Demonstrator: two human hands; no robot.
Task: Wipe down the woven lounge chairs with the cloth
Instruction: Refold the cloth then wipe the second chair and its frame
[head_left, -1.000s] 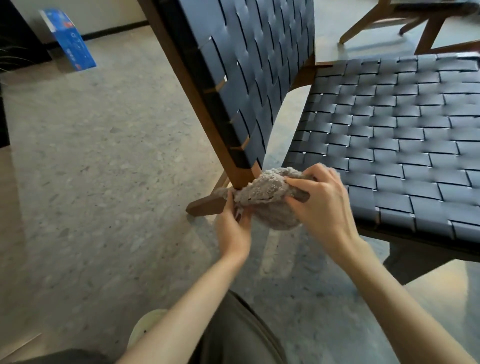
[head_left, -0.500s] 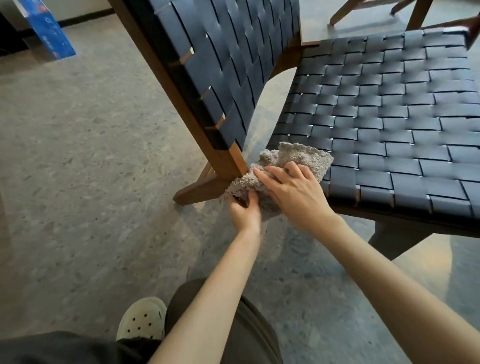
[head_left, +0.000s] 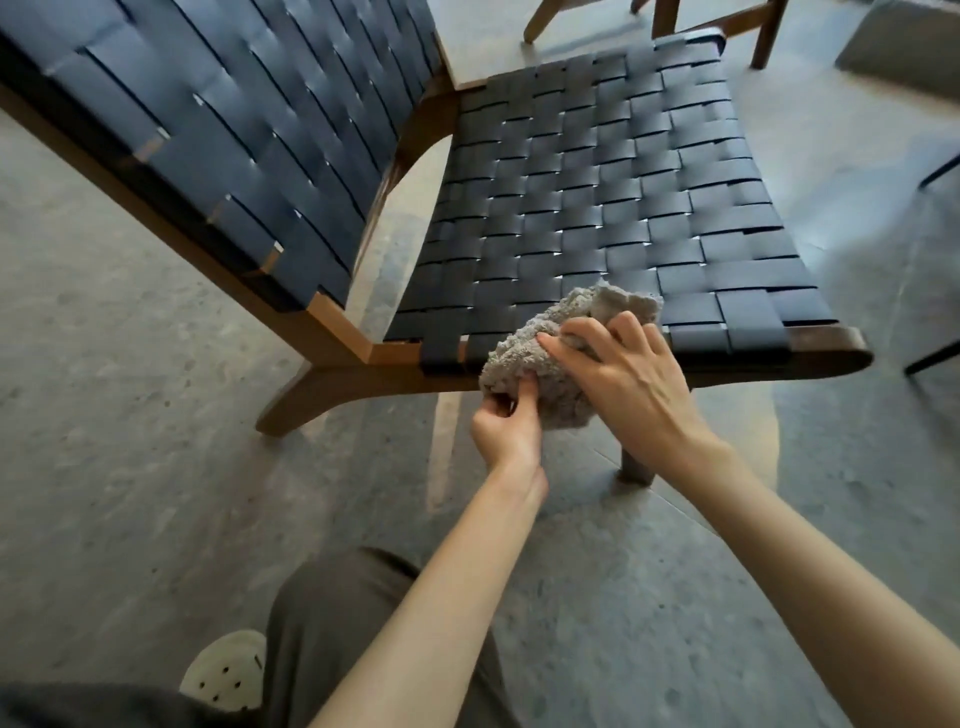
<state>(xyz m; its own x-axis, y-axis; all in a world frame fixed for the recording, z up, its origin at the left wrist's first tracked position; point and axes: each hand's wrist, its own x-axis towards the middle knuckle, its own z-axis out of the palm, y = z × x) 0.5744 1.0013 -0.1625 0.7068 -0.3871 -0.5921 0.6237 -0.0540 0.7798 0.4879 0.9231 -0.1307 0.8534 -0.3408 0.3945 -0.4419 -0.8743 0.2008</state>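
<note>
Grey speckled floor (head_left: 130, 467), perhaps terrazzo

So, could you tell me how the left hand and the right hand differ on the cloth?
The left hand pinches the lower edge of the cloth with curled fingers; the right hand grips it from above, fingers bent. The left hand sits below the seat rail, the right hand level with it. Both hold the cloth.
</note>
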